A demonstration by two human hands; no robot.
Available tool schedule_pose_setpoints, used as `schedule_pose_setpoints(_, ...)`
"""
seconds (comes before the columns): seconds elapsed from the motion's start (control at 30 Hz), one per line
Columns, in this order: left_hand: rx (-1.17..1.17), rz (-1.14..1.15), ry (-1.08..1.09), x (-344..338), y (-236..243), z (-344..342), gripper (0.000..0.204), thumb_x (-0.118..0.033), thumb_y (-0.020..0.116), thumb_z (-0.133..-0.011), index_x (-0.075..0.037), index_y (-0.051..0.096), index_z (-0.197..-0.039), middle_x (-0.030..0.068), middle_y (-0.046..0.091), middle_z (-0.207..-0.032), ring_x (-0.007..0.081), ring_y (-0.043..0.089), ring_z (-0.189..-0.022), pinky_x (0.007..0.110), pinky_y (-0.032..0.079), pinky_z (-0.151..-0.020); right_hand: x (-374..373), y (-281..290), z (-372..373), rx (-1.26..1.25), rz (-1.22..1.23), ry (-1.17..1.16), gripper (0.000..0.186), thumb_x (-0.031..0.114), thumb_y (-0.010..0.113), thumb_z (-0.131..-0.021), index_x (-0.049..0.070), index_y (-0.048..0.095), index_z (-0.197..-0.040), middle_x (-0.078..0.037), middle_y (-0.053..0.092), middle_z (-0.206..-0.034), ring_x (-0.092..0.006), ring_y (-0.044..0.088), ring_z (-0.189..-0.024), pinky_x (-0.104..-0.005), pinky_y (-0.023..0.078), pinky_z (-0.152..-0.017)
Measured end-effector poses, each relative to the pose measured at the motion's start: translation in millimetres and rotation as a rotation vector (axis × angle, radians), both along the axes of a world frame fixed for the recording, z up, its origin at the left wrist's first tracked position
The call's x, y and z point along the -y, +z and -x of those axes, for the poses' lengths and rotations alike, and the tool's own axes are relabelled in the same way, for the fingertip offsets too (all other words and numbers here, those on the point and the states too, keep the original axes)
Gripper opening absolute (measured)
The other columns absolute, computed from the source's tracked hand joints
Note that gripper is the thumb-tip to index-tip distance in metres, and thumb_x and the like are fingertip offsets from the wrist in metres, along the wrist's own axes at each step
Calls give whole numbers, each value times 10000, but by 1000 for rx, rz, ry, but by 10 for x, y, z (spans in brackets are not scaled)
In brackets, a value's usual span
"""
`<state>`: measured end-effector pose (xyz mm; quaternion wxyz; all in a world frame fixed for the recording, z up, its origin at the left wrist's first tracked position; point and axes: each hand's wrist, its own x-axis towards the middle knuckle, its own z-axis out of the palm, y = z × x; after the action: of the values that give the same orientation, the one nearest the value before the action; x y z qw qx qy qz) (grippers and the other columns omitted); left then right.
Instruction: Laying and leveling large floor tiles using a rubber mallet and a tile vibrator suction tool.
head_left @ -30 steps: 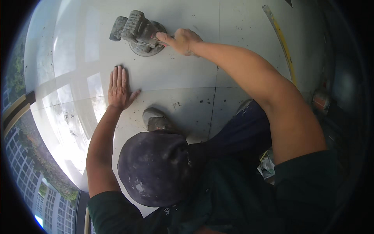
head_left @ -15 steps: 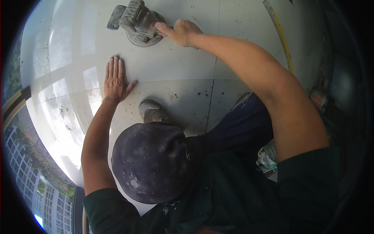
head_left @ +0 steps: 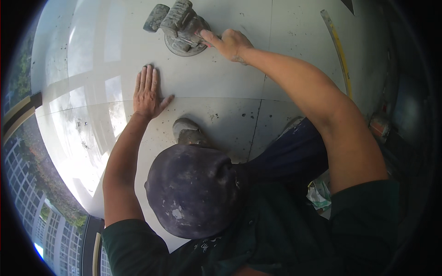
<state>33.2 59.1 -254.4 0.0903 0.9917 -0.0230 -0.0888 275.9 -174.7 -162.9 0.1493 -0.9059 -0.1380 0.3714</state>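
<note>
Head view: right grip [head_left: 233, 45] closed on a dusty round-based tool [head_left: 182, 30] near the upper edge; left grip [head_left: 147, 98] lies flat, outstretched, holding nothing, across 1 floor seam [head_left: 216, 97]. Pale floor [head_left: 230, 80] stretches between the tool and a yellow-edged bar [head_left: 340, 50].

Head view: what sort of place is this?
Probably an indoor building site: dirt-spotted floor tiles, a dusty power tool in the right hand, and a long yellow-and-grey bar lying off to the right.

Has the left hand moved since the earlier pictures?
No: judged against the floor seam, the left hand shows no clear shift in any direction.
</note>
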Motion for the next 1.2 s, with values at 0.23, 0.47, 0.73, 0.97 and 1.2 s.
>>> schedule_pose_setpoints(0.23, -18, 21, 1, -21, 75, -9, 1044, -646, 560, -895, 45, 177, -1577, 240, 195, -1649, 365, 122, -1557, 458, 72, -1279, 6, 54, -13, 0, 39, 209, 873, 819, 592, -786, -39, 731, -858, -196, 726, -880, -314, 718, -898, -441, 558, -819)
schedule_pose_setpoints(0.47, 356, 399, 242, 21, 3, -90, 924, -537, 641, -906, 79, 324, -1517, 291, 270, -1608, 440, 248, -1506, 499, 209, -1234, -79, 12, 39, 120, 58, 86, 757, 645, 706, -746, -83, 712, -953, -264, 721, -981, -388, 709, -963, -440, 564, -869)
schedule_pose_setpoints(0.73, 289, 647, 692, -156, 626, -1862, 665, -579, 621, -923, -11, 637, -1268, 243, 682, -1143, 397, 666, -1061, 455, 525, -894, -75, -11, 84, 71, 128, 37, 393, 310, 762, -733, -4, 727, -967, -213, 735, -937, -382, 709, -955, -439, 567, -845)
schedule_pose_setpoints(0.97, 210, 475, 653, -879, 533, -3338, 667, -682, 577, -897, -48, 746, -1017, 199, 741, -959, 394, 697, -959, 479, 534, -849, -842, 32, -1206, 141, 101, -36, 307, 189, 748, -695, -35, 694, -899, -198, 704, -852, -317, 696, -836, -418, 547, -743)
schedule_pose_setpoints(1.2, 323, 447, 691, -1822, 278, -4913, 393, -379, 579, -893, -112, 744, -1129, 229, 709, -1108, 434, 653, -1086, 471, 512, -932, -1675, 44, -2756, 27, -28, -21, 268, 153, 750, -716, -72, 682, -843, -184, 697, -827, -296, 698, -750, -402, 553, -667)
